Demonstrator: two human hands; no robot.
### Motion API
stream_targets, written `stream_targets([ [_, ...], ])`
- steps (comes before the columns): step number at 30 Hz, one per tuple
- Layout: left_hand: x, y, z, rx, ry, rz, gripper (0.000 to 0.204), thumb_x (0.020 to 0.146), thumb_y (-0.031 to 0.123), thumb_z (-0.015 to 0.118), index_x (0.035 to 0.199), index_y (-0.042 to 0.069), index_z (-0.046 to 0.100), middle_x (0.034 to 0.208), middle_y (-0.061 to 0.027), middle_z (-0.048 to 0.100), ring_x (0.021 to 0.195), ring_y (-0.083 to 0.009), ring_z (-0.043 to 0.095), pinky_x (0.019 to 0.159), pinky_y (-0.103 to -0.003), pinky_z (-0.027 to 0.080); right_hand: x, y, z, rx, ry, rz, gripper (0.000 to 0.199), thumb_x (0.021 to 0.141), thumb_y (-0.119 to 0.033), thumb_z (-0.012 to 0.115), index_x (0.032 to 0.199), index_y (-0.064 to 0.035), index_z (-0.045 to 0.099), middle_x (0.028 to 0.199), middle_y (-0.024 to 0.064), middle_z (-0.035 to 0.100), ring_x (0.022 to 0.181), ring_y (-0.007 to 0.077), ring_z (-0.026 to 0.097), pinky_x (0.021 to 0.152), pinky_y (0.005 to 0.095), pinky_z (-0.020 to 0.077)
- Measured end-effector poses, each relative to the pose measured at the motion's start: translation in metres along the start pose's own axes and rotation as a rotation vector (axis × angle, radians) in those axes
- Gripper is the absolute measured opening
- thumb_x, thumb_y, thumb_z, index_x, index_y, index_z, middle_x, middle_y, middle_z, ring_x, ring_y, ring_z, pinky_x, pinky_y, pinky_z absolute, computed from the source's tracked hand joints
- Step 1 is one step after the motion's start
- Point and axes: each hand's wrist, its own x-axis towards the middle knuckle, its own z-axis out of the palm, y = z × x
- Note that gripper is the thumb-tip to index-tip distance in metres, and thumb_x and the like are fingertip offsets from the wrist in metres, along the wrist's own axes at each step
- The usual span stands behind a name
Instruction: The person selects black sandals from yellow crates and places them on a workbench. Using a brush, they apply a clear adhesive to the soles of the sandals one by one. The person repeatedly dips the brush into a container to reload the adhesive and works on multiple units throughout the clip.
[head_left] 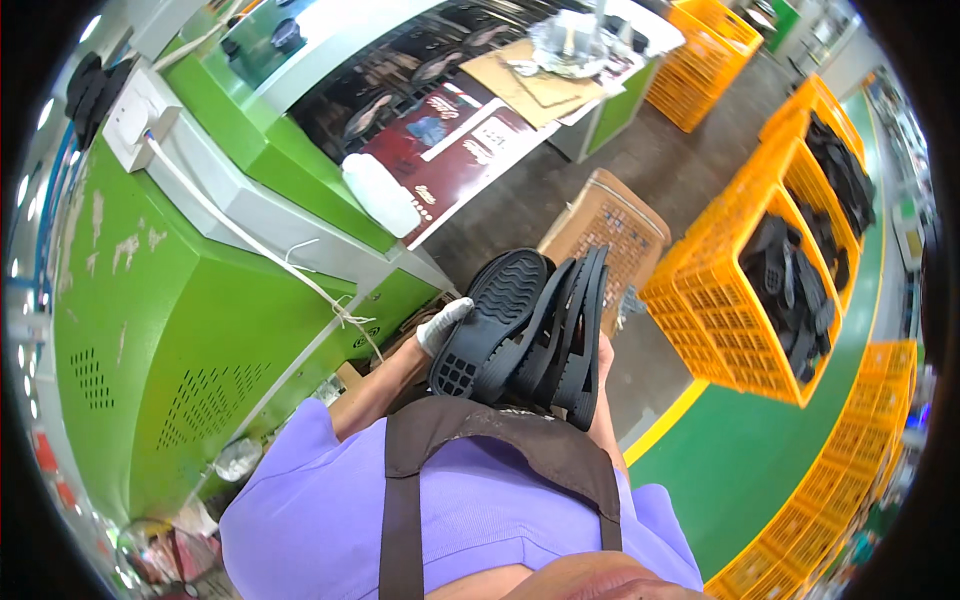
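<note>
Since the black soles [500, 305] may slip apart, your left hand [445, 325] grasps them beneath its thumb, while the grip of your right hand [605, 358], mostly hidden, I cannot tell.

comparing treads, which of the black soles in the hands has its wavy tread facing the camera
The leftmost sole, gripped by the left hand: its wavy tread faces the camera, while the other soles show mostly edges.
</note>
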Motion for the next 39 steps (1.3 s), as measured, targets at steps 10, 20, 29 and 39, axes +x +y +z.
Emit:
stream_targets([
  [10,0.027,0.102,-0.051,-0.011,0.069,0.283,0.069,0.081,0.037,0.061,0.133,0.0,0.034,0.131,-0.0132,0.045,0.117,-0.0221,0.047,0.102,-0.035,0.035,0.166,0.017,0.045,-0.143,-0.275,0.046,0.044,0.073,-0.029,0.064,0.104,0.0003,0.059,0.097,0.0136,0.064,0.083,0.0248,0.062,0.077,0.0356,0.0521],
  [20,0.101,0.145,-0.037,-0.567,-0.147,0.348,0.062,0.084,0.034,0.057,0.132,0.001,0.035,0.128,-0.0131,0.048,0.108,-0.0225,0.054,0.091,-0.033,0.047,0.247,-0.022,0.073,-0.023,-0.168,0.124,0.034,0.078,-0.025,0.062,0.101,0.0007,0.06,0.1,0.0134,0.063,0.088,0.0256,0.062,0.079,0.0394,0.0523],
  [29,0.169,0.187,-0.082,-0.537,0.319,0.562,0.054,0.086,0.04,0.054,0.127,0.005,0.044,0.113,-0.0085,0.057,0.088,-0.018,0.061,0.076,-0.032,0.053,0.345,-0.106,0.15,-0.345,-0.201,0.168,0.044,0.081,-0.027,0.057,0.112,0.0047,0.052,0.104,0.0193,0.06,0.09,0.0278,0.06,0.082,0.039,0.0499],
  [39,0.224,0.228,-0.136,-0.051,0.982,0.612,0.066,0.077,0.03,0.068,0.127,-0.002,0.039,0.121,-0.0153,0.052,0.107,-0.0238,0.053,0.092,-0.034,0.043,0.547,-0.113,0.182,-0.785,-0.134,0.869,0.047,0.076,-0.023,0.066,0.113,0.0033,0.052,0.098,0.0147,0.063,0.083,0.0206,0.064,0.071,0.0299,0.0541],
])
